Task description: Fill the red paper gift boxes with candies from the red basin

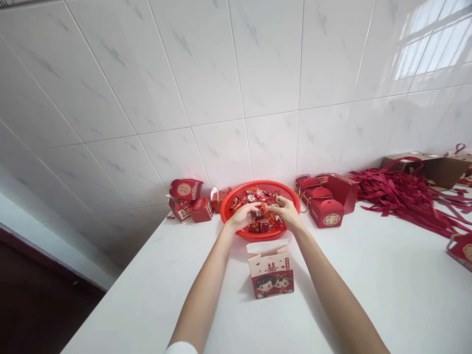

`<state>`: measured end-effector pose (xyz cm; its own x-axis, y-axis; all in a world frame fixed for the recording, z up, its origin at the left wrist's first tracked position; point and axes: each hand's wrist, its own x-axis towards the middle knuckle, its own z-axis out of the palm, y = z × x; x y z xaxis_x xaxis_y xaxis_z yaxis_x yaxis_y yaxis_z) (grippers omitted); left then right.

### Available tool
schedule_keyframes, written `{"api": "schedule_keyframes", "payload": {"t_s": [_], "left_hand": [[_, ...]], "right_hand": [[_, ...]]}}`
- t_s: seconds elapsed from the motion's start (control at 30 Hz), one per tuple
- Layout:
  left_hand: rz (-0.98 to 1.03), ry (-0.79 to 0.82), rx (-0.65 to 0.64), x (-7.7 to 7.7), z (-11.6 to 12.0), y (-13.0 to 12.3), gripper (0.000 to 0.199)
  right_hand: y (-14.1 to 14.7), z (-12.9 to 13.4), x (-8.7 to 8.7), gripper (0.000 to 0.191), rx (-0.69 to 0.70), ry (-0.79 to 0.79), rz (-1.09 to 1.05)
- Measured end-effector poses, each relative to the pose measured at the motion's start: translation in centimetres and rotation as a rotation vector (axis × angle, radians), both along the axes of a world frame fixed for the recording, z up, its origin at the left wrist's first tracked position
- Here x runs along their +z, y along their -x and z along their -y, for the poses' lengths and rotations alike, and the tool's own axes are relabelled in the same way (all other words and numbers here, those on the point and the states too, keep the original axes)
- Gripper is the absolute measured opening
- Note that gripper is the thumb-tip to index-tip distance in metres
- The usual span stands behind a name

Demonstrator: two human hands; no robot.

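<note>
Head view: wrapped sweets [264, 227] are filling a red basket [260, 237]

The left hand [242, 217] and the right hand [288, 213] are resting inside the basket's rim, at the sweets, close to each other. Their fingers are looking half bent, but I cannot tell if they are pinching a sweet. One paper box [272, 270] with two cartoon faces is standing on the white desk [147, 305], just on the near side of the basket. Smaller red boxes [201, 210] are sitting at the left, and dark red ribbons [394, 194] are lying farther to the right.

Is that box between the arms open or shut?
Open. The box has its top flaps raised, with a gap showing between them.
</note>
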<state>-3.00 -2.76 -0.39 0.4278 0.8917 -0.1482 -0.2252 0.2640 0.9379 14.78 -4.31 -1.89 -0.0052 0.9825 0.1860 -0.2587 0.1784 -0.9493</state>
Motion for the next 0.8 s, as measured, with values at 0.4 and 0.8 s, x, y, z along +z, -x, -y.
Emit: {"api": "schedule_keyframes", "payload": {"t_s": [0.4, 0.8], "left_hand": [[-0.174, -0.175, -0.084, -0.72, 0.17, 0.75, 0.097], [-0.345, -0.294, 0.078, -0.74, -0.12, -0.14, 0.049]], "right_hand": [[-0.24, 0.31, 0.52, 0.039, 0.130, -0.100, 0.248], [0.04, 0.08, 0.26, 0.029, 0.126, -0.085, 0.109]]}}
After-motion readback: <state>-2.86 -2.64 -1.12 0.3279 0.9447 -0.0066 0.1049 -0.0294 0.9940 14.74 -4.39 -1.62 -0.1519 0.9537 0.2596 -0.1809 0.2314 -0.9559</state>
